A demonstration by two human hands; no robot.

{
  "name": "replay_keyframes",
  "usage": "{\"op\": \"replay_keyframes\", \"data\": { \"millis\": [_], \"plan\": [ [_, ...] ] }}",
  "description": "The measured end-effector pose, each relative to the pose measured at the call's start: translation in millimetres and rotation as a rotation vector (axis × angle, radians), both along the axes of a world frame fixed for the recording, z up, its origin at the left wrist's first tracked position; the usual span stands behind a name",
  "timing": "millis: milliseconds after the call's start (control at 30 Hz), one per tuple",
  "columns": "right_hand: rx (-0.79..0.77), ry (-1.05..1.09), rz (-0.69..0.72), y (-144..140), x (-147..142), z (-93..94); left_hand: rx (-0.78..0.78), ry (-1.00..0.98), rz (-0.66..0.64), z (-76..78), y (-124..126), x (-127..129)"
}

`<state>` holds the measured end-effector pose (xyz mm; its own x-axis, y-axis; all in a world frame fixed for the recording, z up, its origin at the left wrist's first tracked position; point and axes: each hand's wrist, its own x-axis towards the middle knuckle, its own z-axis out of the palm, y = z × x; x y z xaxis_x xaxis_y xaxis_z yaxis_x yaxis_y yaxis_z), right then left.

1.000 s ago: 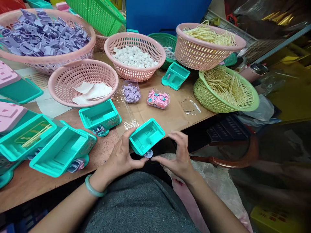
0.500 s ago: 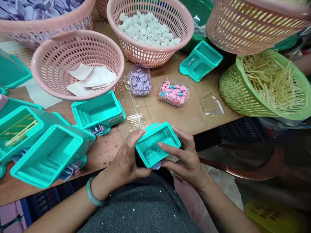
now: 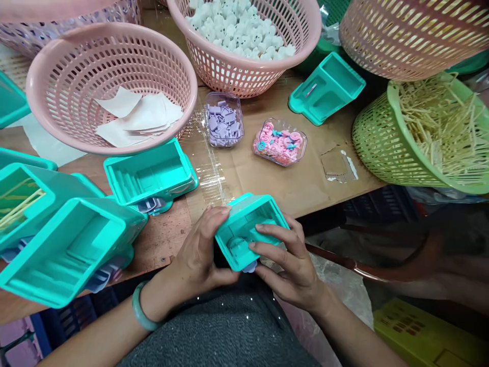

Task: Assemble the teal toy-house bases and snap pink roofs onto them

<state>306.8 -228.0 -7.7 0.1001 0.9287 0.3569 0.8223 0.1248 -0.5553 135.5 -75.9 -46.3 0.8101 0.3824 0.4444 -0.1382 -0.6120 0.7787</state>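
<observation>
A turquoise plastic box [image 3: 250, 216], its hollow side facing up, is held between my two hands just off the table's front edge. My left hand [image 3: 202, 250] is closed round its left end, fingers on the far side and thumb underneath at the near side. My right hand [image 3: 292, 257] grips the right end, with two fingers reaching over the near rim into the hollow and the thumb low at the near side. A small pale purple part [image 3: 250, 266] shows at the box's near edge, close to my right thumb; how it is attached is hidden.
Similar turquoise boxes [image 3: 148, 173] stand at the left. Clear trays hold purple parts [image 3: 224, 122] and pink and blue rosettes [image 3: 280, 142]. Behind are pink baskets [image 3: 114, 33], one with white pieces [image 3: 240, 30]. A green basket [image 3: 401, 137] with yellowish strips is at right.
My view has shifted slightly. More of my right fingers now curl over the near rim into the box, and the box is tilted a little differently. Both hands keep hold of it.
</observation>
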Motion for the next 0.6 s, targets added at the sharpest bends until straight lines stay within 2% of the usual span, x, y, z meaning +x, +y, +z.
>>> {"op": "replay_keyframes", "data": {
  "millis": [100, 233, 400, 600],
  "plan": [
    [-0.006, 0.001, -0.005, 2.5, -0.6, 4.4, 0.001, -0.011, -0.006, -0.2, 0.2, 0.4],
    [-0.093, 0.015, 0.044, 5.2, -2.8, 9.8, 0.001, -0.003, 0.004, 0.1, 0.2, -0.8],
    [-0.081, 0.048, -0.01, 6.7, -7.6, 15.0, -0.012, 0.065, -0.031, 2.4, 2.0, -3.6],
    [-0.158, 0.01, 0.06, 11.2, 0.0, 23.9, -0.033, 0.04, -0.026, 2.0, 3.1, -2.9]
  ]
}}
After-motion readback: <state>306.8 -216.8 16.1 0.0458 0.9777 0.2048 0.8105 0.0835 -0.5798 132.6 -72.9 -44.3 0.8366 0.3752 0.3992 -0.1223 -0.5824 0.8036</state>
